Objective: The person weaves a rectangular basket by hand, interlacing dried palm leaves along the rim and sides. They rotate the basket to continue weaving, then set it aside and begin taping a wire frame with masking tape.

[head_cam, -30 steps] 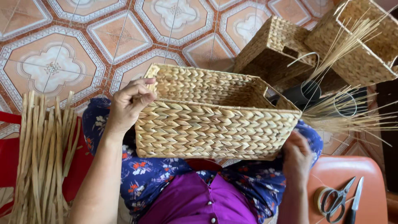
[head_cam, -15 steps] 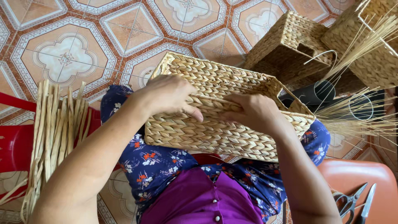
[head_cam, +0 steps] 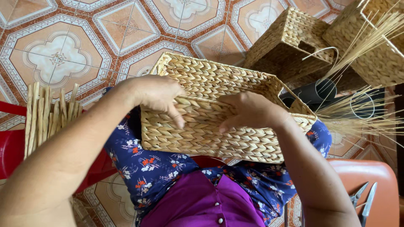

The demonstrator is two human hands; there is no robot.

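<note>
A rectangular woven basket (head_cam: 219, 113) is lying across the person's lap, over blue flowered trousers (head_cam: 147, 164), tilted so that one long side is facing up toward the camera. It is made of thick, pale straw-coloured plaits running in even herringbone rows, with a stiff braided rim and a cut-out handle slot showing at its right end. The left hand (head_cam: 158, 93) is resting on the upper edge of the basket's near side, its fingers (head_cam: 176, 117) curling down and pressing together against the weave. The right hand (head_cam: 248, 110) is lying just beside it on the same side, fingers together and bent onto the plaits. A bundle of flat dried strips (head_cam: 44, 115) is lying on a red stool (head_cam: 10, 147) to the left. Two more woven baskets (head_cam: 290, 46) are sitting on the tiled floor (head_cam: 63, 46) beyond, near loose straw stalks (head_cam: 357, 117). Scissors (head_cam: 364, 197) are lying on an orange seat (head_cam: 378, 185).
</note>
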